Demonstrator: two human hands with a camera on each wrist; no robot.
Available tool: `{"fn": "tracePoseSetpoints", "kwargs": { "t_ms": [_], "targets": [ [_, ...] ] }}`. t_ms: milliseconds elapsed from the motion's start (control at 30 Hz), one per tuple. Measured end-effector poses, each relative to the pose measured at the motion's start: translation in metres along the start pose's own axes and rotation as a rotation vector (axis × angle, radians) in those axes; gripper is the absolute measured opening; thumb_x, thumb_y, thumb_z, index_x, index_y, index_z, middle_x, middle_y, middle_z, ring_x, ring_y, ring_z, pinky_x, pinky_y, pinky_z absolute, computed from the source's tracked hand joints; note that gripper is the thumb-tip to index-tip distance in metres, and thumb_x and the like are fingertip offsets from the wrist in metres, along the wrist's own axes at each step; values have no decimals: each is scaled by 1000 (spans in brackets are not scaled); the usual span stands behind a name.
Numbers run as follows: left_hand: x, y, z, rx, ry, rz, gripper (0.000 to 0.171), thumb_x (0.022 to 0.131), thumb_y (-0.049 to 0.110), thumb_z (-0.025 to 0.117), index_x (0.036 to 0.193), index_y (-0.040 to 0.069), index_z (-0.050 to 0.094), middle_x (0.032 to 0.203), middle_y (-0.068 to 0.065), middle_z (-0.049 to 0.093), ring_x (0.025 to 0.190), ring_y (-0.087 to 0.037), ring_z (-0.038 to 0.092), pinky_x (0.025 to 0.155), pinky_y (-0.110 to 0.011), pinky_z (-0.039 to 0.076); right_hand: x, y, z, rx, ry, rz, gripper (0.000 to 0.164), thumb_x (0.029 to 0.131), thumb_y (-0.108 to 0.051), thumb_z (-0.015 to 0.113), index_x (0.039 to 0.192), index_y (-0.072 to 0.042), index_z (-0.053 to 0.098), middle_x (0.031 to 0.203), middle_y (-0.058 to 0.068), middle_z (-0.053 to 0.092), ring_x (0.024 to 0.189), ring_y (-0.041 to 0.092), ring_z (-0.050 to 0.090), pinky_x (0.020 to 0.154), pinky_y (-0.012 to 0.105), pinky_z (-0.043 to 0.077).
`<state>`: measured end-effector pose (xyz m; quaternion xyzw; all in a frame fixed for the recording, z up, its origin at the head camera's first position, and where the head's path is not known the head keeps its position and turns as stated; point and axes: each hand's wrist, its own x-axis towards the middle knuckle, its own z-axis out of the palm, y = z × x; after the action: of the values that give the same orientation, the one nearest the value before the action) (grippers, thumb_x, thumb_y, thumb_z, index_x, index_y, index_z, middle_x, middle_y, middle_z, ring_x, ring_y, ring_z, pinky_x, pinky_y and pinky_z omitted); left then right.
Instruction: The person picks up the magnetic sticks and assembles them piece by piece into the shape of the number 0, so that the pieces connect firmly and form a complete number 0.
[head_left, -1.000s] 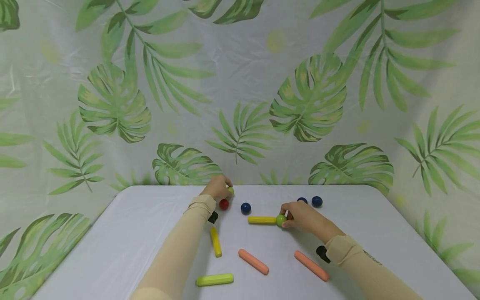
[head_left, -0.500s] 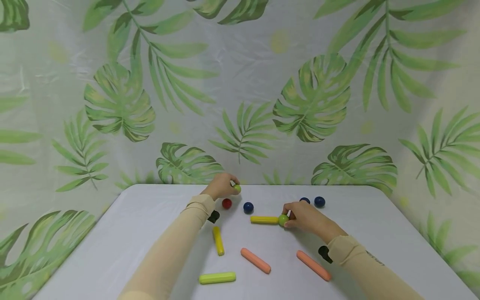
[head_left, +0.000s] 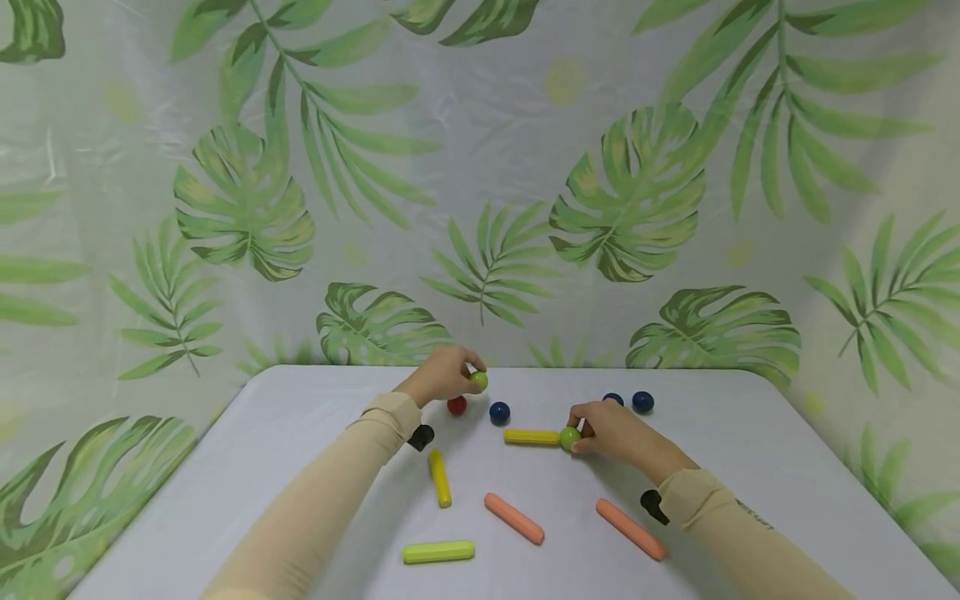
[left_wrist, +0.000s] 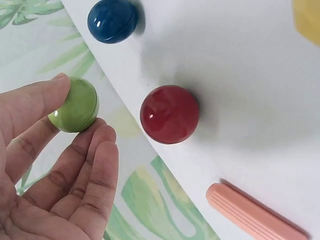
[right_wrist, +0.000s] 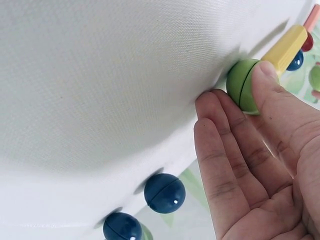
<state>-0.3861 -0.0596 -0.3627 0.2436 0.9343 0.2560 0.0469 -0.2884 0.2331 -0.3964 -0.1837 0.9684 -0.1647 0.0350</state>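
Perhaps, being glossy, the green ball (left_wrist: 76,107) slips from the pinching left hand (head_left: 447,374); the right hand (head_left: 619,430) pinches another ball (head_left: 570,438).

The left sleeve (head_left: 322,492) is plain beige fabric, long and close-fitting, creased toward its lower end. It terminates in a gathered left cuff (head_left: 396,412). The right sleeve (head_left: 750,546) matches in colour, ends in a wrinkled right cuff (head_left: 694,493) and carries a dark marking (head_left: 753,515), too small to read. A compact black unit protrudes beside each cuff: left unit (head_left: 422,437), right unit (head_left: 654,506). The left hand (head_left: 445,374) and right hand (head_left: 618,429) are bare.
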Motion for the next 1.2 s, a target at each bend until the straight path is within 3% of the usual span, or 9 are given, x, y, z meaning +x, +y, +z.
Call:
{"fn": "tracePoseSetpoints", "kwargs": {
  "t_ms": [200,433,633,933,1200],
  "targets": [
    [-9,1,3,10,-17,51,33,95,15,83,126,6,78,110,-14,79,97,-21,72,85,-33,61,0,-2,0,5,-1,10,19,91,-13,86,104,-9,72,80,0,68,71,11,56,68,29,50],
    [-20,3,7,-13,-54,48,34,95,13,83,127,6,77,101,-12,78,76,-22,72,72,-28,58,0,-1,0,5,-1,3,20,92,-14,86,105,-9,72,81,0,68,72,11,56,68,29,50],
    [-30,6,12,33,-67,79,32,93,14,85,125,9,79,102,-9,78,86,-15,67,79,-30,58,0,-1,-1,6,-2,11,20,91,-14,86,104,-9,71,82,0,67,72,12,56,69,30,50],
    [-43,12,19,31,-114,115,28,93,11,83,121,8,80,99,-10,78,87,-15,68,82,-32,58,0,0,1,-6,9,5,19,92,-14,86,103,-11,71,80,-1,66,71,11,55,68,29,49],
    [-47,11,28,44,-149,96,21,94,11,83,115,12,81,100,-9,78,89,-15,68,83,-33,59,-1,-2,1,-11,17,-3,18,92,-13,85,102,-11,71,79,0,66,70,11,54,66,28,48]
  ]
}}
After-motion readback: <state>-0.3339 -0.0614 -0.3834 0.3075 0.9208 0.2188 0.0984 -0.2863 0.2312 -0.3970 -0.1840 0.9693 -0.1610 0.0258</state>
